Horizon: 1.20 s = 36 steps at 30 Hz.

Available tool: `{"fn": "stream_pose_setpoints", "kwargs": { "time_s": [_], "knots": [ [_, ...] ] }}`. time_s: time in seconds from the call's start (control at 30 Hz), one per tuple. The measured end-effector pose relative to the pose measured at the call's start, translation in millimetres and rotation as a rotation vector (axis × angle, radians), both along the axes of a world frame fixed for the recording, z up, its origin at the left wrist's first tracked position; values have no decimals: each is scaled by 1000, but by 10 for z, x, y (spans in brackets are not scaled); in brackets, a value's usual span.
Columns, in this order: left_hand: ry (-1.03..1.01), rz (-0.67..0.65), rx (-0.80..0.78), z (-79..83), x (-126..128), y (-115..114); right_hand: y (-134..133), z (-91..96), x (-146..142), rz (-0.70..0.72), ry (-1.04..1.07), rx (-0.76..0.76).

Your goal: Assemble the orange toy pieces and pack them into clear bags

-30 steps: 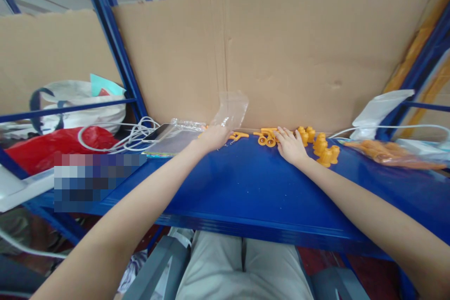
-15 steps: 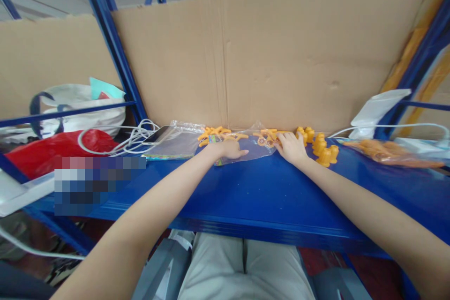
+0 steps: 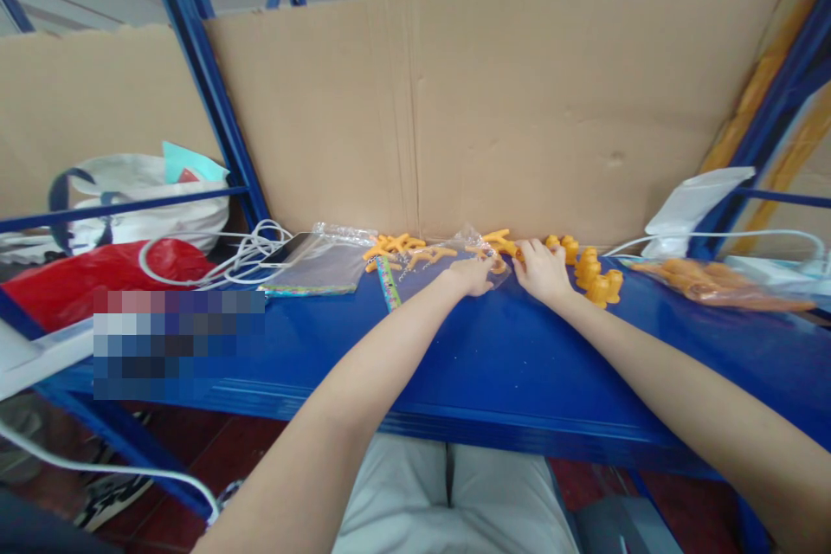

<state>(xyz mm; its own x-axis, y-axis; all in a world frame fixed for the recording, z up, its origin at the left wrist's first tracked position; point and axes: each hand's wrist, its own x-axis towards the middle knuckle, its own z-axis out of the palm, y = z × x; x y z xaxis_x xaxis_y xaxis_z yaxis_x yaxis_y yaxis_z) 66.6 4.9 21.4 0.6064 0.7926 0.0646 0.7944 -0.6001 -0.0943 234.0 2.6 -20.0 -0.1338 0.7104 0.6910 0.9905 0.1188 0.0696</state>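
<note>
My left hand lies over the right part of a clear plastic bag, its fingers bent down and closed at the film. A colourful printed strip runs along the bag's left end. Just to the right, my right hand has its fingers curled round a small orange plastic piece, mostly hidden by the fingers. Branched orange plastic pieces lie behind the bag at left, and another branched piece lies between the hands. Several knobbly yellow-orange pieces stand right of my right hand.
Cardboard walls the back of the blue shelf. Leftward lie another clear bag, a phone, white cables and a red bag. A bag of orange pieces lies at right, by a white cable.
My left hand has moved right along the plastic bag, closer to my right hand, uncovering the bag's printed strip. My right hand has barely moved.
</note>
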Motion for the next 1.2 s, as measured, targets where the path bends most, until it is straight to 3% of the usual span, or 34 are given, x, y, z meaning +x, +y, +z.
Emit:
{"fn": "stream_pose_setpoints", "kwargs": {
  "time_s": [0.1, 0.3, 0.47, 0.57, 0.9, 1.03, 1.2],
  "knots": [
    [49, -85, -63, 3, -28, 18, 15, 52, 66, 45, 187, 66],
    [90, -135, -105, 21, -104, 109, 91, 197, 201, 281, 645, 194],
    [-36, -180, 14, -52, -175, 202, 101, 276, 120, 476, 1144, 78],
    [-105, -188, 67, -59, -228, 217, 68, 294, 44, 542, 1300, -6],
    [-94, -282, 206, 104, -409, 132, 50, 346, 130, 378, 1303, 22],
    [-101, -297, 249, 104, -453, 160, 38, 305, 144, 491, 1110, -36],
    [-83, -295, 276, 142, -390, 12, -47, 276, 33, 677, 986, -219]
  ]
}}
